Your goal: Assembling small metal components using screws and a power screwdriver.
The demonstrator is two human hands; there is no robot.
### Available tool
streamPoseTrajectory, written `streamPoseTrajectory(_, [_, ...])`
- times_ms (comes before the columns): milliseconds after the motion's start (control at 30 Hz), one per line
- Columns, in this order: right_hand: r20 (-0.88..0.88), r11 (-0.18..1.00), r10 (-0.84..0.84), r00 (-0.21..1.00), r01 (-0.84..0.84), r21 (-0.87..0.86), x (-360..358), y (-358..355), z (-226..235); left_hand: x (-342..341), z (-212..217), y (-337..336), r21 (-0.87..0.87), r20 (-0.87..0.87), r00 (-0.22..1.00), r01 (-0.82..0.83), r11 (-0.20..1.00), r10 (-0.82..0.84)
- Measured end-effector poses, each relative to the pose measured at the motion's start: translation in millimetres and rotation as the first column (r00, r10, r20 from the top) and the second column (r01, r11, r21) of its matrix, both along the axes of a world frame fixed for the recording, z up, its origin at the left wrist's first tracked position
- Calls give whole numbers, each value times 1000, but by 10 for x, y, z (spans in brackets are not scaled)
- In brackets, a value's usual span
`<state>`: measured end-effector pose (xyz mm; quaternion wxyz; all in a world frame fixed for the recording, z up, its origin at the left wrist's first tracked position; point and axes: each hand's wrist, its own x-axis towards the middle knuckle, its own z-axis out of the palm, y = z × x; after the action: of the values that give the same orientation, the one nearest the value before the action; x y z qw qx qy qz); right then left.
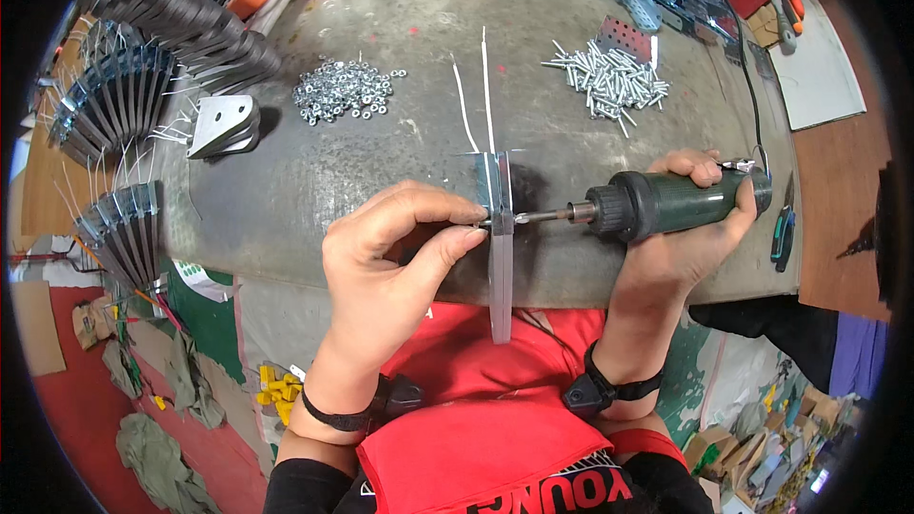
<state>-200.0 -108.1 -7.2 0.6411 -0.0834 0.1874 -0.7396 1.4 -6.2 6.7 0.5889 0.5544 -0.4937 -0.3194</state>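
We have the grey plate part (501,290) mid-frame, between both hands — long axis running up-down the pic, leaning a touch, white wires (488,100) sticking up from its top end. L hand (395,238) is nearer: thumb & index almost meet at the part's left face, pinching a small piece (485,225) we can't ID; other fingers loosely curled. R hand (693,240) sits farther off, center-right, wrapped round the dark green power driver (671,205). Its bit (545,216) points left, approx. square to the part's long axis, tip at the right face — contact or tiny gap, can't tell — abt. level w/ the L fingertips opposite.
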Motion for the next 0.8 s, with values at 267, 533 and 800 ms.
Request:
streamPoseTrajectory(267, [75,1000,15,997,-14,-17,35,16,40,31,-5,15,-20,94,994,65,998,-63])
streamPoseTrajectory(533, [98,999,21,995,-18,-33,49,26,72,-69,-42,31,-55,57,997,-47,997,50])
streamPoseTrajectory(800, [129,993,46,991,-31,-115,51,35,61,-57,-54,-39,-101,111,994,-4,995,15])
